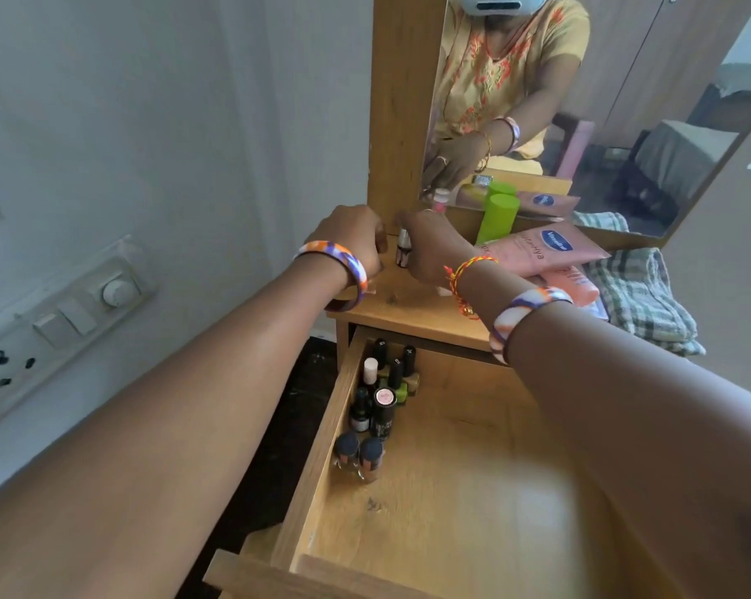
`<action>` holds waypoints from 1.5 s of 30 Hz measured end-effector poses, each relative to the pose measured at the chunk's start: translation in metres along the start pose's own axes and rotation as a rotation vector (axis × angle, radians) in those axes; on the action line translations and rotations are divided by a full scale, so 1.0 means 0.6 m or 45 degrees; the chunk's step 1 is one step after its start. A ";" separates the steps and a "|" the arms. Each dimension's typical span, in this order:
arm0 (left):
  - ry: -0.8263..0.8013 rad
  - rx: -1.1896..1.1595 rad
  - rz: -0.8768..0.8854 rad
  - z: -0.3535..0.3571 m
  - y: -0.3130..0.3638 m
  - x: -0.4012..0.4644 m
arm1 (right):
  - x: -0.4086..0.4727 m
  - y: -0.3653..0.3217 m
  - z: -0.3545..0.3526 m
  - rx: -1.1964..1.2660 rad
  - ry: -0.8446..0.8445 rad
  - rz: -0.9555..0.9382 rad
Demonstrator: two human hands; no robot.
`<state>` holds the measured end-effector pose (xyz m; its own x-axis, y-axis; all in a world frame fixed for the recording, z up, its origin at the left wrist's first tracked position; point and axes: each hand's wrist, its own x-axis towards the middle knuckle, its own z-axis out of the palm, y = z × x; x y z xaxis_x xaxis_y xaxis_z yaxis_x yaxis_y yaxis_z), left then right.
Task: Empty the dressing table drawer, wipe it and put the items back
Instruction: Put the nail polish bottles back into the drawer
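- The drawer (429,503) of the dressing table (412,311) is standing pulled out, its wooden floor mostly bare.
- A cluster of small bottles (380,404) is standing upright against the drawer's left wall, toward its back corner: dark-capped nail polishes, one with a pale pink cap, and a black tube with a pink top.
- Two more dark-capped bottles (359,453) are standing side by side just in front of that cluster, also along the left wall.
- Both arms are reaching over the open drawer to the tabletop's back left corner, beside the mirror's (581,101) wooden frame.
- The right hand (429,252) is closing around a small pinkish bottle (403,250) that is standing upright on the tabletop; the fingers are curling over its top.
- The left hand (350,242) is sitting just left of that bottle with fingers curled inward; I cannot tell whether it is gripping anything.
- A green cylinder (496,218) is standing upright near the back edge of the tabletop, against the mirror.
- Two pink lotion tubes (551,252) are lying across one another toward the tabletop's right side.
- A checked cloth (641,296) is lying bunched at the right edge of the tabletop, touching the tubes.
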<state>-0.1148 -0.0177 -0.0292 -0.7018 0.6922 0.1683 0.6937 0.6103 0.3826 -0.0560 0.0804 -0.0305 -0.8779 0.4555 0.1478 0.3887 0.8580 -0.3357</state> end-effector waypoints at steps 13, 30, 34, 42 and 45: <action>-0.031 -0.103 0.045 -0.048 0.012 -0.056 | -0.072 -0.002 -0.056 0.061 0.127 -0.171; 0.192 -0.192 -0.055 -0.006 0.023 -0.087 | -0.160 0.030 -0.070 0.162 -0.040 0.039; 0.162 -0.191 0.031 -0.007 0.030 -0.091 | -0.201 0.025 -0.066 0.371 -0.401 0.077; -0.264 -0.329 0.153 -0.054 0.002 -0.198 | -0.273 -0.003 0.002 0.218 -0.644 -0.117; -0.576 -0.286 0.131 -0.039 -0.019 -0.230 | -0.288 -0.007 0.028 0.195 -0.610 -0.109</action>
<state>-0.0297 -0.1288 -0.0355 -0.4567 0.8721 -0.1757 0.6685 0.4667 0.5790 0.0892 -0.0056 -0.0703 -0.9485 0.1939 -0.2506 0.2956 0.8264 -0.4792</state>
